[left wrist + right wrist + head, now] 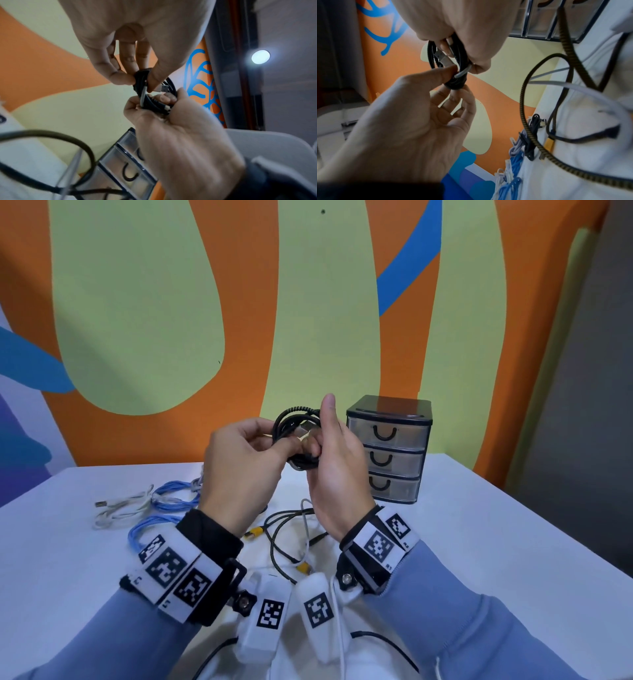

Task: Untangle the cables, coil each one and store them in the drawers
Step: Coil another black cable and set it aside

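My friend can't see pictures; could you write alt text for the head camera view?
Two hands, left hand and right hand, hold a coiled black cable above a white table. A small three-drawer organizer, drawers closed, stands behind; blue cables and white cables lie loose at left.

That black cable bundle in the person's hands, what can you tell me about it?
The black cable is wound into a small coil of several loops, held in the air above the white table, in front of the closed drawer unit. It looks braided. A silver USB plug sticks into the loop. The left hand pinches one side; the right hand holds the other.
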### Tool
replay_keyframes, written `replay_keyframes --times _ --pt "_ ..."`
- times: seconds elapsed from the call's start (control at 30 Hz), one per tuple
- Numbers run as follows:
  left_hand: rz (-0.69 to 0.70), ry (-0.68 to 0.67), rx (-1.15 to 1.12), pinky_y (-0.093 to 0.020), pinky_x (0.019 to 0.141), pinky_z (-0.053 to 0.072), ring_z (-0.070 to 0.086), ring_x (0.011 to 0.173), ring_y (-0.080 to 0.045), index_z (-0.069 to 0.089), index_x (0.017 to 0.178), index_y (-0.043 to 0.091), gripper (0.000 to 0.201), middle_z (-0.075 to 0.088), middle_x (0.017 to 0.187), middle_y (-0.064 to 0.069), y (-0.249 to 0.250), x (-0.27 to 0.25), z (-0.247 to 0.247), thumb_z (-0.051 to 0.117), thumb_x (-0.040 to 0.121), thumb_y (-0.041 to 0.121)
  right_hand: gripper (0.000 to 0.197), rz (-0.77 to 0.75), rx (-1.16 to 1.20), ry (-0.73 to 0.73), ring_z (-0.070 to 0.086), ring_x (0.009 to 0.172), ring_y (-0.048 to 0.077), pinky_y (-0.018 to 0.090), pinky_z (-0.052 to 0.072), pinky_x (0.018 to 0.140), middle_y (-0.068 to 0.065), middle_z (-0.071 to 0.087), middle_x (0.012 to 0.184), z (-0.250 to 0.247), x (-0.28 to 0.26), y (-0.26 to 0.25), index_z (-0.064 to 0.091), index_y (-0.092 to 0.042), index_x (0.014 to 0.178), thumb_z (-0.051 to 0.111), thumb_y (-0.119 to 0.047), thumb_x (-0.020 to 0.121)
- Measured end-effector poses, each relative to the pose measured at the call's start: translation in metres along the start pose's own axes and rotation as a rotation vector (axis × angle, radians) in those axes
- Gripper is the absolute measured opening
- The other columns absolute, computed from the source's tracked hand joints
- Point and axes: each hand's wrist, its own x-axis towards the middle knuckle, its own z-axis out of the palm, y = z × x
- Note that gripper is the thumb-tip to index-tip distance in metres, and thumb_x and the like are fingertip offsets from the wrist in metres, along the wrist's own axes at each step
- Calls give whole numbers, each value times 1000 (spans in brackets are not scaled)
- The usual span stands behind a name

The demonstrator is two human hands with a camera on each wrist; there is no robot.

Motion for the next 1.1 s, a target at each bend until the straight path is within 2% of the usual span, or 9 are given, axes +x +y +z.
replay_keyframes --times 0.13,0.2,0.33,0.43,0.53,0.7,0.87,1.0,1.1 --pt "30 27 84 -49 68 57 68 70 -32 76 81 20 22 70 67 -3 -1 -2 -3 77 80 42 55 -42 -63 -21 33 56 11 23 37 59 -9 36 57 4 -4 0 47 -21 60 51 -51 105" --pt "30 -9 -6 -38 73 54 72 76 -21 77 97 22 12 77 76 1 0 -2 -4 82 88 28 58 9 1 -13 25 64 18 31 33 68 -4 30 62 2 0 -1 45 -22 59 47 -56 105" --pt "-181 -209 -368 -34 93 45 71 94 -15 71 129 17 38 81 103 -9 5 3 -10 71 94 1 55 119 147 48 22 66 21 40 28 77 1 27 65 -7 8 1 39 -24 61 48 -52 107" --pt "-366 -308 -625 -38 95 40 57 91 -18 72 129 6 40 73 97 -6 6 5 -14 58 91 4 49 143 181 61 25 59 16 34 28 66 0 25 64 -9 11 1 38 -24 64 54 -45 106" --pt "-442 -344 -750 -38 101 44 58 98 -21 73 114 7 26 68 96 -6 6 7 -14 68 91 19 47 171 170 54 21 62 17 32 27 64 1 21 66 -10 13 3 38 -24 67 57 -42 106" --pt "-276 -115 -581 -32 94 49 62 88 -13 76 111 9 18 72 91 0 0 8 -8 65 103 21 36 238 154 -36 31 55 13 30 34 67 -2 30 58 -7 12 2 53 -17 77 57 -36 107" --pt "-144 -72 -415 -27 79 50 63 78 -8 77 96 19 22 72 85 3 2 7 -8 60 107 28 26 227 134 -51 36 55 11 27 42 65 -3 32 60 -7 13 -2 66 -12 117 55 -34 108" --pt "-70 -183 -260 -35 71 42 55 73 -17 74 107 22 28 62 77 -1 0 4 -8 76 92 46 22 217 95 -24 38 54 10 29 39 64 -4 37 59 -13 15 0 63 -14 114 60 -34 106" --pt "40 -168 -149 -39 70 41 49 72 -20 79 107 23 25 52 73 -3 -3 4 -9 81 89 41 23 251 66 -50 45 58 11 30 43 66 -4 49 64 -11 13 0 58 -16 108 63 -38 104"
